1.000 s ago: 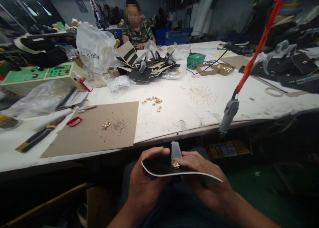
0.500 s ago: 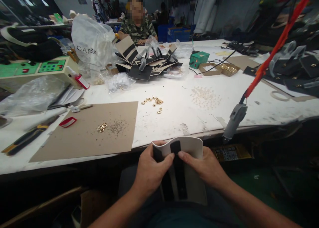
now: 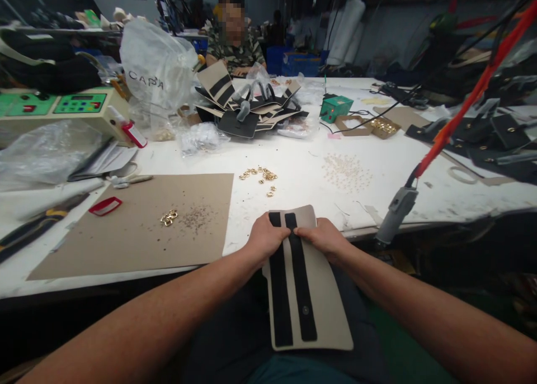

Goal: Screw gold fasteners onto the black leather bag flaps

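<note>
A beige bag panel [image 3: 325,294] with two black strips runs from my lap up to the table's front edge. A small round metal fitting [image 3: 305,310] shows low on the right-hand strip. My left hand [image 3: 271,237] grips the panel's upper left, thumb on top. My right hand [image 3: 321,236] pinches its upper right side, and the two thumbs nearly meet at the right-hand black strip. The fingers beneath the panel are hidden. Beyond it, several gold metal rings [image 3: 260,174] lie loose on the white table.
A brown board [image 3: 138,222] on the left bears gold rings [image 3: 169,217] and dark bits. An electric screwdriver [image 3: 396,213] hangs at the right. Black and beige panels [image 3: 239,124] are heaped further back. A person in camouflage [image 3: 232,51] sits across the table.
My hands have raised the panel's top end forward to the table edge. The panel was curled with its top bent and now lies flatter, showing more of its length.
</note>
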{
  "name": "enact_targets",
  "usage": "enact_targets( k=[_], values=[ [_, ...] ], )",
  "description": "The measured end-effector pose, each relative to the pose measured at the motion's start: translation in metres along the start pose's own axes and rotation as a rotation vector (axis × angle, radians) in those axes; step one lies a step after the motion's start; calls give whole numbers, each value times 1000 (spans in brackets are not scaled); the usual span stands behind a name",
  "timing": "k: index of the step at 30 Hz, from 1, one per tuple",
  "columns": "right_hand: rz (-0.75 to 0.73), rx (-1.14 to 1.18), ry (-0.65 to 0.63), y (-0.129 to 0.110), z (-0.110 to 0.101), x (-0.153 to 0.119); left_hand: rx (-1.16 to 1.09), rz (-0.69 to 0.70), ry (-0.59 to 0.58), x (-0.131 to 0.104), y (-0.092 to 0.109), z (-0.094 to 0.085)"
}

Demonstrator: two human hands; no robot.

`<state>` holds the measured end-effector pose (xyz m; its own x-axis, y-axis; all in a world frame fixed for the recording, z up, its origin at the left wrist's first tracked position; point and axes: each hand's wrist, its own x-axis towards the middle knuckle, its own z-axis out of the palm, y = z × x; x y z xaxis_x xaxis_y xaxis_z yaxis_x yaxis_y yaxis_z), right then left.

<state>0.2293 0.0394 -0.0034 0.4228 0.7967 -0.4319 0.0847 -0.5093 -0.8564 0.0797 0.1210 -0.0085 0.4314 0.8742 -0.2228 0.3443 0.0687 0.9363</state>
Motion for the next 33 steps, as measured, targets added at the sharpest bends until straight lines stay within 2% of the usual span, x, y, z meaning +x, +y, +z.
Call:
enact_targets(
  k=[9, 13, 15, 17, 19, 21, 23, 28, 31, 33],
  values=[
    [47, -168, 77, -7, 7, 8, 191, 17, 86, 0, -1, 3],
    [42, -192, 84, -12, 8, 6, 279, 51, 151, -8, 3, -4],
    [39, -213, 92, -15, 8, 4, 351, 130, 193, -14, 3, -12],
    [32, -237, 91, -16, 8, 4, 491, 307, 223, -19, 0, -19],
    [20, -265, 86, -16, 8, 5, 633, 508, 183, -23, -5, -23],
    [7, -302, 81, -16, 8, 6, 691, 618, 101, -23, -12, -23],
    [-8, -345, 73, -17, 7, 9, 692, 637, 56, -21, -17, -20],
    [-127, -470, 11, -23, -2, 12, 684, 640, 58, -14, -20, -16],
    [-211, -498, -40, -22, -14, 12, 679, 639, 35, -11, -21, -17],
    [-242, -494, -25, -18, -27, 15, 683, 632, 24, -9, -22, -18]
  ],
)
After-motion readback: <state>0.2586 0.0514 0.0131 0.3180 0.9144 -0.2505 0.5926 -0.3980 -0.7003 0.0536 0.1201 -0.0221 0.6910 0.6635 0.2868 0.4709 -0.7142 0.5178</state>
